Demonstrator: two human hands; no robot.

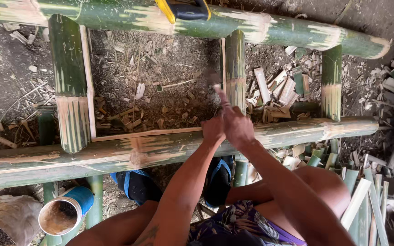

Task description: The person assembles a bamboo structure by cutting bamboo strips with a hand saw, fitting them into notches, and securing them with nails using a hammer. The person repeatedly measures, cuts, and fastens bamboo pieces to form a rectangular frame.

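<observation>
We see both hands meeting just right of the middle of the frame, over a bamboo frame laid on littered ground; the left hand is closed in a fist against the near bamboo pole, which runs across the picture from lower left to middle right; the right hand sits touching it on the right, fingers curled, with one finger or a thin held piece pointing up and left toward a blurred smear; whether it grips a tool we cannot tell, since that spot is blurred.

Just beside the right hand stands the middle bamboo crosspiece, running up to the far bamboo pole along the top of the frame; a left crosspiece and a right crosspiece join the same two poles, well apart from the hands.

At the top centre a yellow and dark tool handle rests on the far pole; bamboo offcuts lie heaped at upper right; split strips fill the lower right; a blue tube lies at lower left; blue-strapped sandals show beneath the near pole.
</observation>
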